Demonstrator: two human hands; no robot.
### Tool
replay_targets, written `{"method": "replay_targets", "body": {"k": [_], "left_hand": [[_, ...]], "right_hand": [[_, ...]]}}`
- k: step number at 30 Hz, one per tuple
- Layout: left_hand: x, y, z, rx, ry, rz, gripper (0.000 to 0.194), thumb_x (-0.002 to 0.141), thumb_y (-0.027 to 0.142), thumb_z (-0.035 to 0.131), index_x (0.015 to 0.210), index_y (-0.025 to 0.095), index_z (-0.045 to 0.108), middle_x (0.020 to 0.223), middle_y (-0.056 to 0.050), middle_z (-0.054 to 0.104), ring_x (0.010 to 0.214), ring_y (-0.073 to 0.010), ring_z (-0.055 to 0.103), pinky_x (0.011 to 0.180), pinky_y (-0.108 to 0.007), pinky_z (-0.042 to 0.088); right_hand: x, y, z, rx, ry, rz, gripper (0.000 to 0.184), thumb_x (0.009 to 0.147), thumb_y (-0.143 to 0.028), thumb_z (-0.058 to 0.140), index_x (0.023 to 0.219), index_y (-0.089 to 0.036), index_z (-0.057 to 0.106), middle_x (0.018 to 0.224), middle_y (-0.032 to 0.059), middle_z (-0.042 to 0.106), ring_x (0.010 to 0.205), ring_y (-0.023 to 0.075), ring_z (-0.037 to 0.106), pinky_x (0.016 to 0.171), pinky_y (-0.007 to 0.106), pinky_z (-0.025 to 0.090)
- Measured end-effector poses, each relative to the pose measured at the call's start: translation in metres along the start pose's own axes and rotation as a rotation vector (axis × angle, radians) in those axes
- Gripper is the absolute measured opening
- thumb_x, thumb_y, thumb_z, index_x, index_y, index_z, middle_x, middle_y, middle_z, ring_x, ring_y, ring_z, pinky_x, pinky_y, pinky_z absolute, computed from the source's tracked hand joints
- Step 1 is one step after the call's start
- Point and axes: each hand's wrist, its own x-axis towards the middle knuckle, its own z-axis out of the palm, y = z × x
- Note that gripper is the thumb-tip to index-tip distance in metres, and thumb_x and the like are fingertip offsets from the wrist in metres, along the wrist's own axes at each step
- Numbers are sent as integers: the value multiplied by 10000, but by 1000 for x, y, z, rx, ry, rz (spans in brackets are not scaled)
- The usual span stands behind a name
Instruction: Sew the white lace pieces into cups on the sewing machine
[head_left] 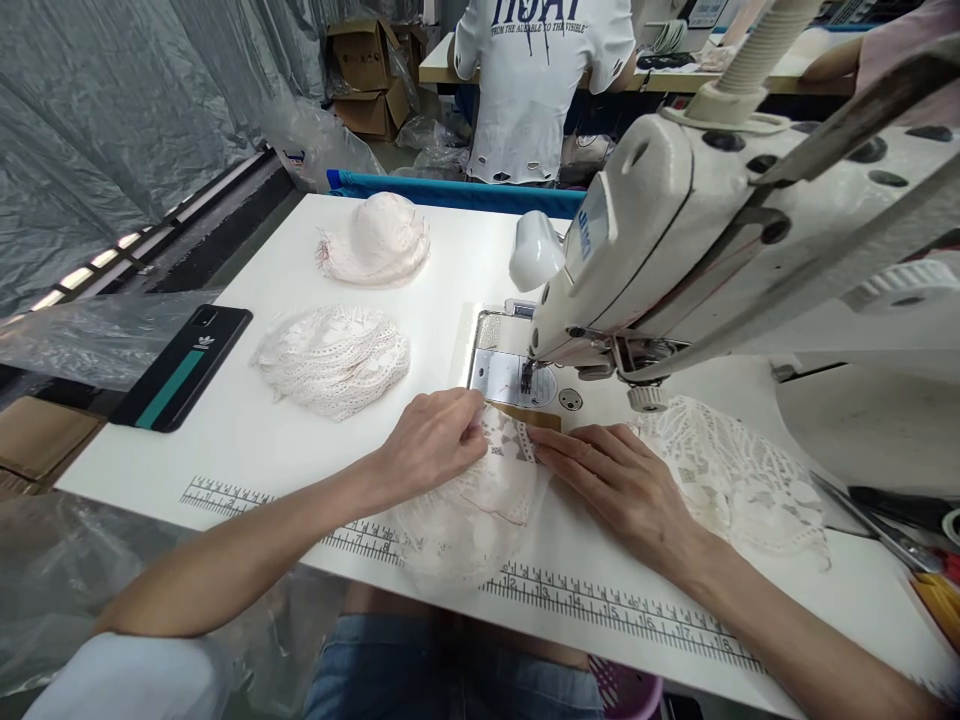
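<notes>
A piece of pale lace fabric (506,485) lies in front of the sewing machine, its sheer lower part draping over the table's front edge. My left hand (439,440) is closed with its fingers bent, pinching the lace's left upper edge. From the other side, my right hand (615,480) holds the right edge between its fingertips; its thumb is mostly hidden. Just beyond the fabric are the presser foot (527,378) and metal needle plate (495,375) of the white sewing machine (637,230). The fabric's top edge is near a brownish strip (536,415) on the table.
On the left are a lace bundle (334,360), a pale cup-shaped piece (379,240) and a black phone (184,370). More lace (735,480) lies right, beside scissors (874,520). A printed ruler (615,615) runs along the front edge. A person (544,80) sits beyond the table.
</notes>
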Motion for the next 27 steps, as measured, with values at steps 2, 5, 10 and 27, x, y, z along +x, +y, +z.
{"method": "replay_targets", "body": {"k": [2,5,10,27], "left_hand": [[0,0,1,8,4,5,107,758,89,409,677,156,422,618,11,498,521,-76,397,473,-208,307],[-1,-2,1,30,16,18,104,757,101,404,671,160,414,609,12,498,518,-77,401,470,-209,297],[8,-10,-3,161,14,9,119,786,140,401,675,159,440,588,8,502,500,-86,399,463,-220,272],[7,18,8,566,88,347,242,890,63,342,990,126,553,965,-72,594,839,-185,552,775,-357,370]], "right_hand": [[0,0,1,-4,-9,-5,219,872,-21,498,1047,-107,598,1147,92,661,888,215,580,682,349,457],[0,-1,0,-24,-36,-9,208,879,-34,495,1025,-127,612,1176,74,648,905,214,574,688,348,454],[7,-6,-6,-125,-71,-40,236,871,1,460,971,-125,632,1137,90,663,879,204,579,653,329,440],[8,-22,-8,-174,-26,28,214,886,-31,418,892,-117,614,955,121,671,759,187,578,607,321,385]]}}
